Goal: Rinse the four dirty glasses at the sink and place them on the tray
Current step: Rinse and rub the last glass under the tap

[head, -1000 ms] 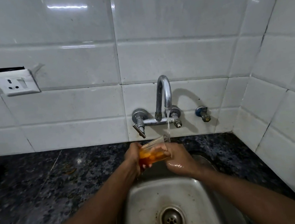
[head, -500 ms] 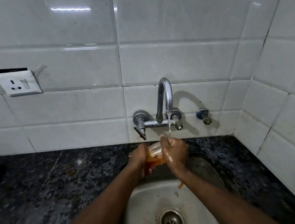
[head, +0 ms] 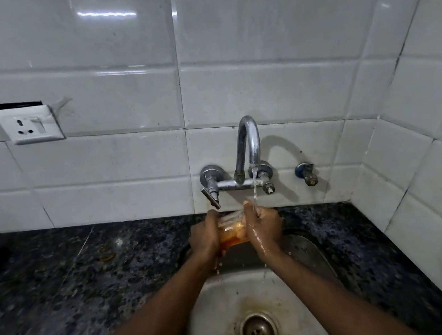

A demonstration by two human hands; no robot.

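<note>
We see both hands over the back of the sink [head: 243, 292], w/ the glass [head: 231, 228] between them, just below the tap [head: 248, 141]. Left hand [head: 204, 237]: grip wrapped round the glass's left side, fingers curled on it. Right hand [head: 266, 228]: grip curled against the right side, thumb up nr the rim, skin wet & shiny. The glass is clear w/ orange residue in its lower part; it's blurred, so we can't tell its exact tilt. The water stream [head: 255, 188] runs from the spout & lands on the right hand by the thumb, beside the rim. Orange-tinted drips fall from under the hands into the basin. The drain [head: 258, 332] sits nr the bottom of the view, rusty stain round it. Dark speckled worktop [head: 75, 282] on both sides of the sink. White tiled wall [head: 129, 156] behind; socket plate [head: 29, 124] at left, small valve [head: 307, 175] just rt of the tap.
</note>
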